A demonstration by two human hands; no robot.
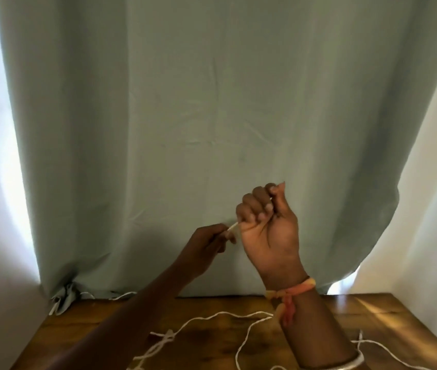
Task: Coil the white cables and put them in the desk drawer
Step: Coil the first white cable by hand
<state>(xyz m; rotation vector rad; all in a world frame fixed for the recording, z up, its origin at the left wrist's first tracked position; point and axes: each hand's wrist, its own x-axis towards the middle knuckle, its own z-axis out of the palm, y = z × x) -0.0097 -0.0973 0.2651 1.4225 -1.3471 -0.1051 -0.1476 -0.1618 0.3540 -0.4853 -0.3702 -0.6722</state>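
Note:
My right hand [269,225] is raised in a fist in front of the curtain, palm toward me, fingers closed around a white cable. My left hand [209,243] sits just to its left and pinches a short end of that cable [232,226] between thumb and fingers. More white cable [206,317] lies in loose loops on the wooden desk [372,329] below, and some turns wrap around my right forearm [345,365] near the bottom edge. No drawer is in view.
A pale green curtain [212,116] hangs behind the desk, bright white fabric at both sides. A bunched corner of the curtain [63,296] rests on the desk's back left. An orange thread band [289,292] circles my right wrist.

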